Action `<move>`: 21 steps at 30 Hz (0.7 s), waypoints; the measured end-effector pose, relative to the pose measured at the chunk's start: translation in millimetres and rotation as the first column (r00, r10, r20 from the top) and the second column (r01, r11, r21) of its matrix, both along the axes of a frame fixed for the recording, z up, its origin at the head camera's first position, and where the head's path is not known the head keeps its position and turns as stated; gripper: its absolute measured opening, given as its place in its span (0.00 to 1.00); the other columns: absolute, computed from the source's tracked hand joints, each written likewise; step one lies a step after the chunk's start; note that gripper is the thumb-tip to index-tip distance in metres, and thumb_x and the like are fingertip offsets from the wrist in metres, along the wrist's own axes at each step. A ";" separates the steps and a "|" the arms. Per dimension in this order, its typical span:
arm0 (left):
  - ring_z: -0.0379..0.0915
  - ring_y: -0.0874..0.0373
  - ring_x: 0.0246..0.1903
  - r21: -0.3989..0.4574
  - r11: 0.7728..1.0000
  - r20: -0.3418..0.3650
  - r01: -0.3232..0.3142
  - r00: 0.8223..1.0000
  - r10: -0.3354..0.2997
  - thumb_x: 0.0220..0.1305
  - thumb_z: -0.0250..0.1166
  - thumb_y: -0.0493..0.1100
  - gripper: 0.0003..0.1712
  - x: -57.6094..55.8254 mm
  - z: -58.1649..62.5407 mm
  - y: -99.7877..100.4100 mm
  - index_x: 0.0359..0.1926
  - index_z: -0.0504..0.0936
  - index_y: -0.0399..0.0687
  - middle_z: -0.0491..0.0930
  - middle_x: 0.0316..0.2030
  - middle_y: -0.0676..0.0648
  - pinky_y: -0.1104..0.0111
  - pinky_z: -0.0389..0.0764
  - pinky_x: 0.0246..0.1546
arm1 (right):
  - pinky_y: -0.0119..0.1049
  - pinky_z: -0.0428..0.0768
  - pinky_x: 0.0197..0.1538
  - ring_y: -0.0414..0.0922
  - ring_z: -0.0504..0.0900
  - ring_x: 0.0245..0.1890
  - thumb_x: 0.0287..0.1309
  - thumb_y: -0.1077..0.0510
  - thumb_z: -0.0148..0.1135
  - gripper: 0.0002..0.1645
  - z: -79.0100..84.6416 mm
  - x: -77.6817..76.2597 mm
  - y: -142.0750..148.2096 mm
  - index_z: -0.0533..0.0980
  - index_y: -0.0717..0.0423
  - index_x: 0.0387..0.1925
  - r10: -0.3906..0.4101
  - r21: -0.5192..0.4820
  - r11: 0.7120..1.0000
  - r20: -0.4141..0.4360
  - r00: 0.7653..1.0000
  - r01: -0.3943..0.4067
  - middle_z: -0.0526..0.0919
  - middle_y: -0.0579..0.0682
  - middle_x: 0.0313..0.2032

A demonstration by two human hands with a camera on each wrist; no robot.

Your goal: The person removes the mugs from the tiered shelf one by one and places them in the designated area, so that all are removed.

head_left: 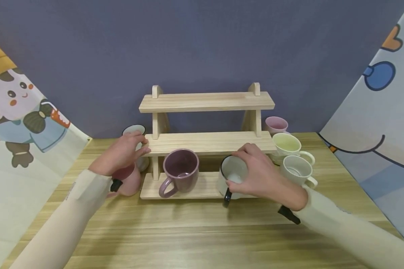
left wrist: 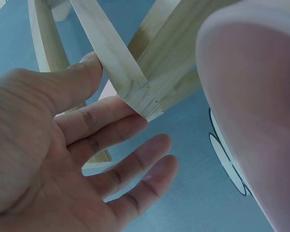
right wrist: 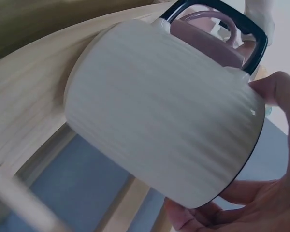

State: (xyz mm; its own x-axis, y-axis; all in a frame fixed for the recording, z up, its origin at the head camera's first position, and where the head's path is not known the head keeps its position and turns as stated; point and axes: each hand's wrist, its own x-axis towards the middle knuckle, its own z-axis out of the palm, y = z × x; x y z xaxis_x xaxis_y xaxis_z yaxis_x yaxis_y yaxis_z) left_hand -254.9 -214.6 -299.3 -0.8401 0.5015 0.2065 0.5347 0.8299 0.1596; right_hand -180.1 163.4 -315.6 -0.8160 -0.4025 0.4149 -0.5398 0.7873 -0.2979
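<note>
A three-tier wooden display rack [head_left: 207, 142] stands on the table. My left hand [head_left: 124, 151] pinches the left end of its middle board, thumb on one side and index finger on the other; the remaining fingers [left wrist: 147, 171] spread loosely. On the right part of the bottom board is a white mug [right wrist: 159, 111] with a black rim and dark handle, its base at the wood. My right hand [head_left: 260, 177] grips that mug by the rim, and the handle points toward me. A purple mug [head_left: 182, 181] sits left of it on the same board, handle to the front left.
Left of the rack, beneath my left forearm, is a pink mug [head_left: 132, 184], with a white dark-rimmed cup [head_left: 134, 129] behind. Along the right side stand a pink cup [head_left: 277, 123], a pale green cup [head_left: 287, 144] and a white cup [head_left: 296, 168]. A grey-blue cloth [head_left: 202, 45] hangs behind.
</note>
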 end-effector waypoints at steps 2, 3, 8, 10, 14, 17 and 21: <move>0.72 0.42 0.42 0.002 1.000 -0.007 0.005 1.000 -0.005 0.63 0.63 0.40 0.08 -0.3 -0.4 -0.3 0.37 0.78 0.37 0.75 0.38 0.39 0.51 0.71 0.48 | 0.43 0.73 0.40 0.45 0.69 0.43 0.25 0.39 0.75 0.42 0.8 6.9 14.9 0.79 0.59 0.46 -0.014 0.008 1.000 -0.011 1.000 0.014 0.72 0.48 0.41; 0.72 0.42 0.42 0.003 1.000 -0.013 0.007 1.000 -0.007 0.63 0.63 0.39 0.08 -0.6 -0.6 -0.7 0.36 0.78 0.37 0.75 0.38 0.39 0.51 0.71 0.47 | 0.44 0.73 0.39 0.45 0.69 0.43 0.26 0.40 0.75 0.42 1.3 10.5 23.0 0.79 0.59 0.46 -0.020 0.013 1.000 -0.017 1.000 0.020 0.71 0.48 0.42; 0.72 0.41 0.42 -0.001 1.000 -0.030 0.009 1.000 -0.009 0.62 0.64 0.39 0.08 -1.0 0.9 -1.8 0.36 0.78 0.36 0.75 0.38 0.38 0.51 0.71 0.47 | 0.46 0.72 0.36 0.45 0.70 0.43 0.25 0.45 0.77 0.41 2.4 30.9 67.2 0.79 0.58 0.47 -0.065 0.027 0.997 -0.080 0.995 0.068 0.73 0.48 0.44; 0.72 0.42 0.42 -0.004 1.000 -0.021 0.011 1.000 -0.011 0.62 0.64 0.39 0.08 -0.9 1.7 -1.5 0.36 0.78 0.37 0.75 0.38 0.39 0.51 0.71 0.47 | 0.47 0.72 0.36 0.45 0.70 0.43 0.23 0.46 0.78 0.41 1.7 39.4 85.6 0.79 0.58 0.47 -0.079 0.040 0.996 -0.103 0.992 0.084 0.73 0.48 0.44; 0.72 0.42 0.42 -0.001 1.000 -0.008 0.024 1.000 -0.024 0.63 0.64 0.40 0.08 -0.3 2.7 -0.2 0.36 0.78 0.37 0.75 0.38 0.39 0.50 0.71 0.47 | 0.44 0.70 0.38 0.45 0.72 0.43 0.19 0.47 0.80 0.42 -2.8 50.5 119.8 0.79 0.56 0.46 -0.056 0.093 0.993 -0.128 0.990 0.068 0.73 0.46 0.45; 0.72 0.41 0.43 0.011 1.000 -0.010 0.023 1.000 -0.023 0.62 0.64 0.39 0.08 0.0 2.3 0.0 0.36 0.78 0.36 0.76 0.38 0.38 0.51 0.71 0.48 | 0.39 0.68 0.41 0.46 0.73 0.44 0.17 0.45 0.80 0.44 -9.8 52.3 139.9 0.79 0.55 0.46 -0.001 0.149 0.989 -0.145 0.989 0.023 0.73 0.45 0.46; 0.72 0.40 0.45 0.017 1.000 -0.009 0.024 1.000 -0.024 0.62 0.64 0.39 0.09 -0.1 1.2 0.8 0.37 0.78 0.35 0.76 0.39 0.37 0.50 0.70 0.48 | 0.36 0.69 0.40 0.45 0.73 0.44 0.15 0.45 0.80 0.45 -20.7 51.1 157.8 0.79 0.55 0.47 0.055 0.206 0.978 -0.138 0.989 -0.025 0.73 0.45 0.46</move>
State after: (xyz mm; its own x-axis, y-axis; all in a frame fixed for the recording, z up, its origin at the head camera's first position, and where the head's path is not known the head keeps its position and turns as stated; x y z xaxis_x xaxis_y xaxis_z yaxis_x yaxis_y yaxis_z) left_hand -255.0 -213.8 -298.0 -0.8259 0.5182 0.2220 0.5560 0.8139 0.1687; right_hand -129.0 321.2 -336.2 -0.7360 -0.5214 0.4318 -0.5974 0.8002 -0.0521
